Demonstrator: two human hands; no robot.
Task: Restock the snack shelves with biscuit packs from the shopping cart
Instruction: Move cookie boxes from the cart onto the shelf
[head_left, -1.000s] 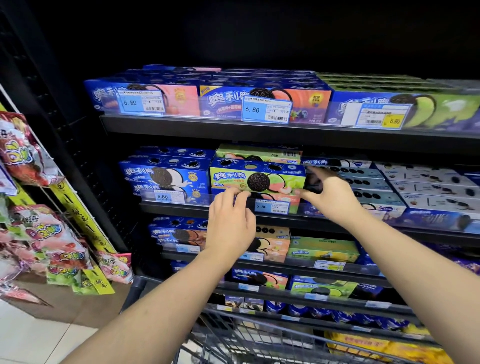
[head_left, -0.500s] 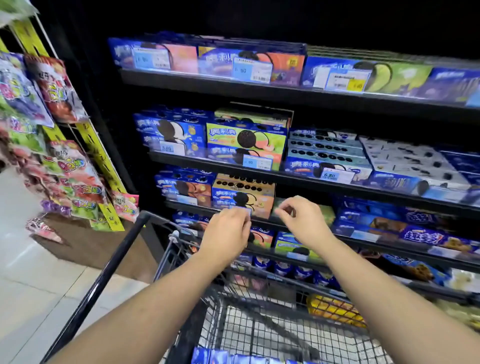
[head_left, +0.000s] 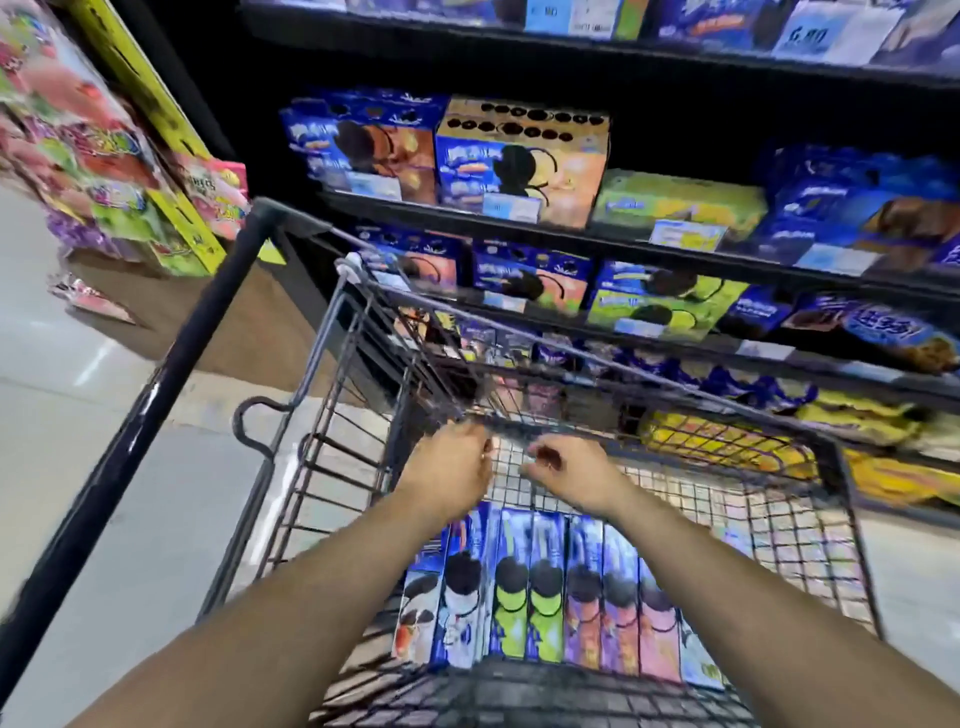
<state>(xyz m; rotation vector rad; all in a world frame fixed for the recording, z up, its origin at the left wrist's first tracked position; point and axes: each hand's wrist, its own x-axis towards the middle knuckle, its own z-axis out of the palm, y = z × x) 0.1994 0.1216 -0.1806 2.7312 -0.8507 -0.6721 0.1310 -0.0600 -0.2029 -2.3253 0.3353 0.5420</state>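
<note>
Your left hand (head_left: 449, 470) and right hand (head_left: 569, 475) hang loosely curled and empty over the cart (head_left: 322, 441), near its far wall. The packs (head_left: 545, 587) stand on the cart floor, below both wrists, long axes running toward you, neither hand clearly nearer.

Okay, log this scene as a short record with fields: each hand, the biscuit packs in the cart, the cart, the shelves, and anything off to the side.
left hand: over the cart basket, fingers loosely curled, holds nothing
right hand: close beside the left hand, fingers loosely curled, holds nothing
biscuit packs: standing on end in a row in the cart, below both hands, untouched
shopping cart: wire basket, drawn up in front of the shelves
snack shelves: several tiers stocked with boxes
sweet bags: hanging on a rack at left
</note>
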